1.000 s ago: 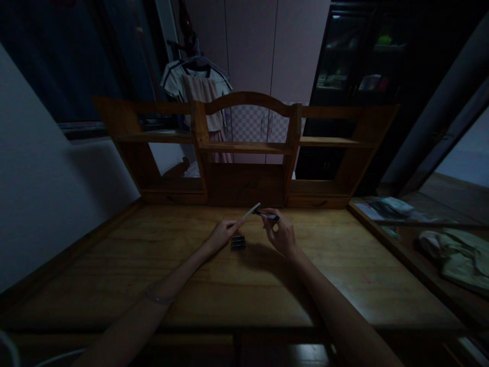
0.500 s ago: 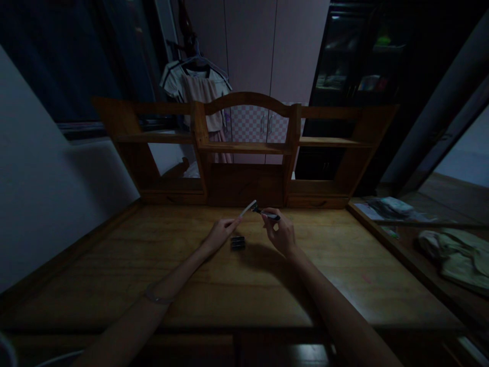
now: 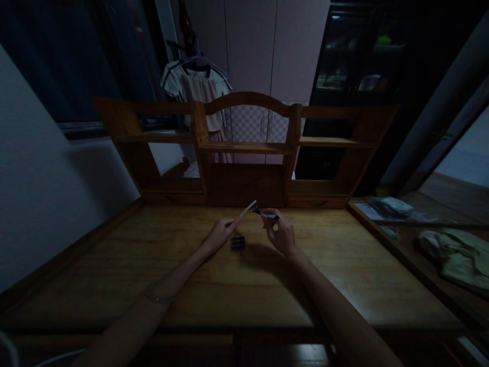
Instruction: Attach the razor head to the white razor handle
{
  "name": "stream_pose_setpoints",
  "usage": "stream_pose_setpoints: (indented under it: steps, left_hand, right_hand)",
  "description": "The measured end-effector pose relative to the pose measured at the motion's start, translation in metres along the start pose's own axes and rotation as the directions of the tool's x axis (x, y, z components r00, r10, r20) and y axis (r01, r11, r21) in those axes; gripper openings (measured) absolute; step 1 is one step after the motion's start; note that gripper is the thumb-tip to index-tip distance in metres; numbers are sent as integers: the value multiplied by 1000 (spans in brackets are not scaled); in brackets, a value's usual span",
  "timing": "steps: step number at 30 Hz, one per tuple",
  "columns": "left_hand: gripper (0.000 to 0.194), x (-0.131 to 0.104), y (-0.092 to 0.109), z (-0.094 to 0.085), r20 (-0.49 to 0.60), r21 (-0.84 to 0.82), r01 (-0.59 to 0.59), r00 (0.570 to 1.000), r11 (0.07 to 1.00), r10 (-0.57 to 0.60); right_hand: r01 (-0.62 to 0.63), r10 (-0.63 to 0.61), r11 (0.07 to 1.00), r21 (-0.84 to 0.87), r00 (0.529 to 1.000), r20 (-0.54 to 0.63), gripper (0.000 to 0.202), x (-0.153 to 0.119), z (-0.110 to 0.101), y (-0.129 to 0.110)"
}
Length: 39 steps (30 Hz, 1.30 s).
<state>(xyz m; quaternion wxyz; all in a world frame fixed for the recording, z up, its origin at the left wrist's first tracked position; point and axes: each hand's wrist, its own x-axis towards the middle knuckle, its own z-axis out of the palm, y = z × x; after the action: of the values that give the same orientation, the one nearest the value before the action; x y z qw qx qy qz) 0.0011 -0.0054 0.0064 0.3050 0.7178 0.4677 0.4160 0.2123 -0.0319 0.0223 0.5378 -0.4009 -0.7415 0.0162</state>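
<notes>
Slanting above the desk (image 3: 133,255), a white strip (image 3: 248,208) is gripped by the left hand (image 3: 220,234). Near its tip, a razor (image 3: 272,217) is pinched by the right hand (image 3: 281,235). A black block (image 3: 238,243) is seen below.

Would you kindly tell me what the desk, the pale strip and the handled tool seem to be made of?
Desk: wood, probably varnished; grain lines show and light gleams softly on its top.
Pale strip: perhaps matt plastic, being evenly whitish, but too small to be sure.
Handled tool: possibly plastic, going by its dark and grey handle; the dim light hides its finish.
</notes>
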Motion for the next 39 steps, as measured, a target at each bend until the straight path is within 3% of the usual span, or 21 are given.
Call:
stream_pose_setpoints:
  steps: [6,13,19,29,34,39]
  left_hand:
    - [50,0,-1,2,44,12,-2,999,1000,1]
    - [52,3,-5,0,-57,25,17,998,1000,-15]
    - [51,2,-6,2,4,13,-6,1000,1000,6]
    - [49,1,-5,0,-67,-48,17,998,999,-20]
    - [49,1,-7,1,-6,-70,67,998,995,-67]
    - [50,2,-10,2,-18,-86,111,994,990,-112]
  right_hand:
    - [-17,17,1000,15,1000,9,21,0,0,0]
    - [-23,23,1000,19,1000,14,21,0,-2,-1]
    - [-26,25,999,37,999,24,22,0,-1,-2]
    - [-16,16,1000,27,1000,6,23,3,-3,-4]
    - [8,-9,999,40,999,41,28,1,0,1]
    - [-20,17,999,31,997,79,29,-1,3,8]
